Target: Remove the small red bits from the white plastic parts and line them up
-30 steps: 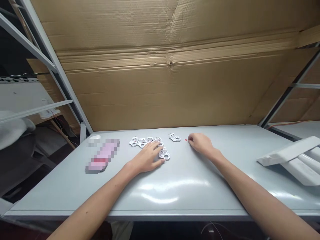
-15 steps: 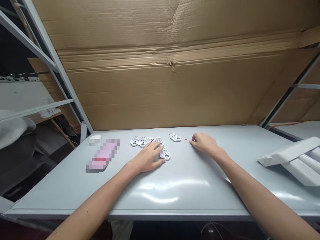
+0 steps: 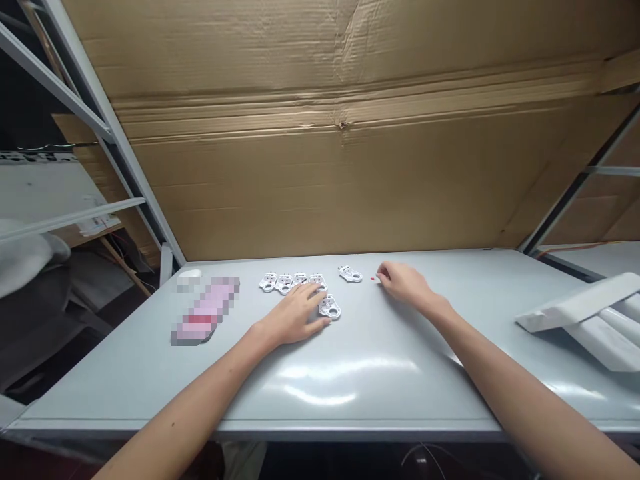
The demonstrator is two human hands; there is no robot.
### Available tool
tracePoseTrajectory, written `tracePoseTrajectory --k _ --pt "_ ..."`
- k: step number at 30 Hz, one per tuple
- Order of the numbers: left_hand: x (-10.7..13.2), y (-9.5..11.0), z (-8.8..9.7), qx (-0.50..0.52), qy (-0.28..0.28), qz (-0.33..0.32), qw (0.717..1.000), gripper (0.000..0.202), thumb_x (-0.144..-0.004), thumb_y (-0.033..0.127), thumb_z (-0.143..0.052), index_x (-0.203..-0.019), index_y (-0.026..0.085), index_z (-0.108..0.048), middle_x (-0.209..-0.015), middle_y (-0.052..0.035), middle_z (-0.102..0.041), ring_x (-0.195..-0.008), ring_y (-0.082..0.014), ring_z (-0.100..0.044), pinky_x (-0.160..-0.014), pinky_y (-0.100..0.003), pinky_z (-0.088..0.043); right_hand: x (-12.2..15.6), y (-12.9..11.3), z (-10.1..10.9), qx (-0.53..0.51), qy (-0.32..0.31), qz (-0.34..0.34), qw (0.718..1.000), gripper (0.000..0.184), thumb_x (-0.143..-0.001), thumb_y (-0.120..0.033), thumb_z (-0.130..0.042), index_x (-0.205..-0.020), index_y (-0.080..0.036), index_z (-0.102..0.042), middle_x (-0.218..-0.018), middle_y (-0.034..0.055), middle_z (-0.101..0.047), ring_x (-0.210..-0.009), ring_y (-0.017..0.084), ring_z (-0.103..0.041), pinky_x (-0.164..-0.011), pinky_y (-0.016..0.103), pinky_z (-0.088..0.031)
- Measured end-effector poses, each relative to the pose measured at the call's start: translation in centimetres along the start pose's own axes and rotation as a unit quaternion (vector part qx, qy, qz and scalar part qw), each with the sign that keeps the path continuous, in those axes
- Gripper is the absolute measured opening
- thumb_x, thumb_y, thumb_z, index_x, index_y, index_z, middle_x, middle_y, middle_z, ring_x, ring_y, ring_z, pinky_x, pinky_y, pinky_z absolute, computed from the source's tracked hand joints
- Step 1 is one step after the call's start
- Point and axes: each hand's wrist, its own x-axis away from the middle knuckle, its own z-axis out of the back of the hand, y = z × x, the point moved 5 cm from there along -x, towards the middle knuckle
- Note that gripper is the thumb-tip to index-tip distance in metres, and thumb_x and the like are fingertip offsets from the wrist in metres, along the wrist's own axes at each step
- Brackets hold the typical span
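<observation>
My left hand (image 3: 296, 313) lies on the tabletop with its fingers spread. Its fingertips reach the nearest of several small white pieces, each flat with a round ring-like opening and dark markings. One such white piece (image 3: 330, 307) lies beside its thumb and fingers, partly covered. Left of the fingers stands a row with another white piece (image 3: 269, 283) at its end. Farther right, a separate white piece (image 3: 351, 274) lies alone. My right hand (image 3: 403, 283) has its fingers pinched together just right of a tiny red bit (image 3: 373, 279); what the fingertips hold, if anything, is too small to tell.
A pink blurred object (image 3: 207, 310) lies on the left of the grey tabletop (image 3: 380, 393), with a small white item (image 3: 190, 277) behind it. White foam-like parts (image 3: 590, 313) lie at the right. A cardboard wall (image 3: 320, 193) closes off the back.
My right hand has shifted slightly left and away from me, its fingertips closer to the red bit. My left hand and the white pieces stay where they were.
</observation>
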Motion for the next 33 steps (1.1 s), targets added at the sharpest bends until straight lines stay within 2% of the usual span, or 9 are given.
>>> tracePoseTrajectory --k 4,8,12,17,22,28,33 --pt "0.0 0.0 0.0 0.003 0.006 -0.004 1.000 0.051 -0.096 0.042 -0.054 -0.139 0.016 -0.049 -0.148 -0.0180 -0.044 -0.139 -0.0340 -0.038 -0.115 -0.051 -0.033 -0.4 -0.4 -0.1 -0.109 0.043 0.049 0.992 0.016 -0.088 -0.019 -0.045 -0.088 -0.021 -0.062 -0.090 0.0046 -0.073 -0.073 0.018 -0.064 -0.062 0.027 -0.042" --pt "0.0 0.1 0.0 0.000 0.008 -0.007 1.000 0.050 -0.096 0.042 -0.054 -0.139 0.017 -0.049 -0.148 -0.0175 -0.045 -0.138 -0.0340 -0.040 -0.114 -0.051 -0.033 -0.4 -1.4 -0.2 -0.243 0.064 0.095 0.963 0.013 -0.086 -0.026 -0.054 -0.091 -0.020 -0.065 -0.093 0.0064 -0.074 -0.084 0.020 -0.068 -0.073 0.031 -0.049" --pt "0.0 0.2 0.2 0.002 0.006 -0.007 1.000 0.051 -0.095 0.041 -0.055 -0.139 0.015 -0.048 -0.147 -0.0185 -0.046 -0.137 -0.0345 -0.041 -0.114 -0.051 -0.033 0.0 -2.7 -0.9 -0.368 0.007 0.115 0.923 0.029 -0.084 -0.039 -0.064 -0.104 -0.019 -0.068 -0.105 0.0102 -0.074 -0.095 0.024 -0.068 -0.083 0.037 -0.053" --pt "0.0 0.4 0.3 -0.012 -0.002 -0.004 1.000 0.053 -0.096 0.042 -0.054 -0.142 0.016 -0.046 -0.147 -0.0178 -0.046 -0.136 -0.0332 -0.042 -0.113 -0.048 -0.035 1.3 -4.9 -1.6 -0.467 -0.089 0.133 0.870 0.035 -0.081 -0.050 -0.068 -0.095 -0.019 -0.072 -0.109 0.0094 -0.072 -0.100 0.025 -0.067 -0.091 0.041 -0.053" --pt "0.0 0.5 0.4 -0.014 0.002 -0.012 1.000 0.050 -0.096 0.041 -0.055 -0.136 0.013 -0.051 -0.143 -0.0182 -0.048 -0.132 -0.0335 -0.045 -0.112 -0.048 -0.035 2.1 -6.2 -2.1 -0.563 -0.138 0.099 0.809 0.034 -0.081 -0.047 -0.072 -0.097 -0.018 -0.069 -0.110 0.0112 -0.071 -0.107 0.026 -0.067 -0.097 0.043 -0.053" --pt "0.0 0.5 0.4 -0.008 0.009 -0.013 1.000 0.045 -0.095 0.040 -0.057 -0.131 0.014 -0.054 -0.141 -0.0184 -0.050 -0.131 -0.0340 -0.046 -0.112 -0.048 -0.035 2.1 -6.2 -3.3 -0.617 -0.173 0.045 0.767 0.020 -0.088 -0.034 -0.067 -0.097 -0.016 -0.070 -0.111 0.0134 -0.073 -0.109 0.025 -0.068 -0.103 0.041 -0.051" --pt "0.0 0.4 0.2 -0.010 0.010 -0.015 1.000 0.046 -0.095 0.041 -0.056 -0.132 0.014 -0.053 -0.140 -0.0181 -0.051 -0.130 -0.0342 -0.047 -0.110 -0.048 -0.037 2.1 -6.2 -3.4 -0.649 -0.187 0.005 0.737 0.013 -0.089 -0.026 -0.065 -0.095 -0.016 -0.069 -0.117 0.0144 -0.071 -0.111 0.025 -0.068 -0.104 0.039 -0.050"
